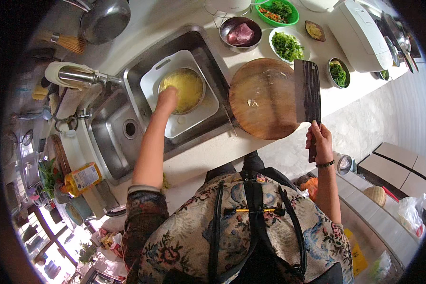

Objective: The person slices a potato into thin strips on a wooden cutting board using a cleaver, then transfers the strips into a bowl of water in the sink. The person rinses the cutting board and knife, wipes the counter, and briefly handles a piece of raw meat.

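Note:
My right hand (319,141) grips the dark handle of a cleaver (307,91). Its broad blade is held up over the right edge of a round wooden cutting board (270,112), where a few pale scraps lie. My left hand (168,99) reaches into a round metal bowl (203,96); the fingers are hidden among thin yellow shreds (190,85), perhaps potato, that look wet. Under the bowl is a white plastic basin (208,110), set in the larger compartment of a stainless steel sink (203,44).
Behind the board stand a bowl of raw meat (241,34), a plate of chopped greens (287,46) and a green basket (277,14) of vegetables. A white appliance (360,35) is at right. The faucet (81,76) and an orange bottle (83,179) are left.

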`<state>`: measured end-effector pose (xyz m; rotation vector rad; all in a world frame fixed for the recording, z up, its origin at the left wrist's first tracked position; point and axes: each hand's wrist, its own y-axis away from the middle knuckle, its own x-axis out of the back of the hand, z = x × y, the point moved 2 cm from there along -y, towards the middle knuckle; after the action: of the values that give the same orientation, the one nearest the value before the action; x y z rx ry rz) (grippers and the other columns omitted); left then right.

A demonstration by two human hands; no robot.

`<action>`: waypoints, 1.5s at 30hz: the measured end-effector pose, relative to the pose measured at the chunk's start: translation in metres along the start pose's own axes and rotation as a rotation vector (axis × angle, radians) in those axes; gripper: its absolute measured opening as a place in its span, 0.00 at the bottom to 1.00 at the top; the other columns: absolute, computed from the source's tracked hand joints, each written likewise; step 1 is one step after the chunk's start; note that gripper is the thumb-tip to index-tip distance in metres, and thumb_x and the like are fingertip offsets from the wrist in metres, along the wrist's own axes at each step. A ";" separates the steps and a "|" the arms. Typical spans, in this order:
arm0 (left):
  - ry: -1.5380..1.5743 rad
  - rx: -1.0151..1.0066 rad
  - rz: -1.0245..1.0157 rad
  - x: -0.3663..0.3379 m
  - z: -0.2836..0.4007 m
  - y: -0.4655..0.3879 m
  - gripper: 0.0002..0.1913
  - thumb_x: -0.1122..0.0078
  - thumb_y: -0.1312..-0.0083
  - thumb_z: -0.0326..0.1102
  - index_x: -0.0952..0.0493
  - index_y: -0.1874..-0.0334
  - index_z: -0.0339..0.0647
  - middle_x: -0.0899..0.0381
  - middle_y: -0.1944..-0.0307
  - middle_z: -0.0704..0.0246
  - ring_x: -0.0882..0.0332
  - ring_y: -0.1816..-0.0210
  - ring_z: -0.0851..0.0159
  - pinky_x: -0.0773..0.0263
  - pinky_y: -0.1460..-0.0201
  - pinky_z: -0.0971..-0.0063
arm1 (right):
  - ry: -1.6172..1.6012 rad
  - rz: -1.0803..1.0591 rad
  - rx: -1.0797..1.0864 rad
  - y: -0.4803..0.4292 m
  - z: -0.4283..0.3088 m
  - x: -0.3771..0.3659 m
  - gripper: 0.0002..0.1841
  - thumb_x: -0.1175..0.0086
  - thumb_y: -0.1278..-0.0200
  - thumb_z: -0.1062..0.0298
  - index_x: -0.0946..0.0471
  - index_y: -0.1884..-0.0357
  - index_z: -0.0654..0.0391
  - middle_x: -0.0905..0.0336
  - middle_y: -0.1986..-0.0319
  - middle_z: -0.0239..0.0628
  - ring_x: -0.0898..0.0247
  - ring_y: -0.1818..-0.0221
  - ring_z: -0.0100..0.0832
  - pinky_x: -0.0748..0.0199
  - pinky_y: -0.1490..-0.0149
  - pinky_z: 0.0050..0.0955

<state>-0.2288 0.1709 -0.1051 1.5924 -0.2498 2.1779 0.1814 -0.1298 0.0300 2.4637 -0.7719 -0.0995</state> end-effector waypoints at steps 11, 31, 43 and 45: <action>0.448 -0.743 0.174 0.028 0.258 -0.044 0.07 0.48 0.40 0.31 0.22 0.66 0.37 0.23 0.65 0.61 0.23 0.61 0.57 0.27 0.58 0.66 | 0.032 0.091 0.003 -0.001 -0.001 0.011 0.16 0.48 0.35 0.56 0.33 0.74 0.55 0.34 0.84 0.28 0.39 0.87 0.19 0.39 0.83 0.20; 0.260 -0.726 -0.222 0.034 0.243 0.003 0.07 0.43 0.45 0.27 0.28 0.64 0.38 0.30 0.62 0.63 0.29 0.56 0.54 0.31 0.55 0.65 | -0.028 -0.098 -0.092 0.023 0.038 -0.001 0.16 0.48 0.35 0.57 0.33 0.75 0.58 0.35 0.85 0.29 0.39 0.88 0.21 0.39 0.83 0.21; 0.345 -0.601 -0.016 0.022 0.233 0.020 0.11 0.39 0.47 0.27 0.26 0.61 0.38 0.28 0.63 0.62 0.26 0.59 0.54 0.29 0.58 0.65 | -0.129 -0.289 -0.284 0.037 0.078 -0.035 0.18 0.49 0.35 0.54 0.34 0.75 0.57 0.34 0.84 0.30 0.39 0.88 0.22 0.39 0.84 0.21; 0.348 -0.598 0.008 0.015 0.232 0.021 0.10 0.40 0.45 0.27 0.26 0.61 0.38 0.27 0.63 0.62 0.25 0.61 0.53 0.29 0.60 0.64 | -0.129 -0.284 -0.302 0.039 0.084 -0.047 0.18 0.50 0.35 0.53 0.34 0.76 0.57 0.34 0.84 0.30 0.39 0.88 0.22 0.41 0.84 0.21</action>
<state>-0.0417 0.0656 -0.0134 0.8743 -0.7154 2.0683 0.1039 -0.1715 -0.0252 2.2756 -0.4164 -0.4511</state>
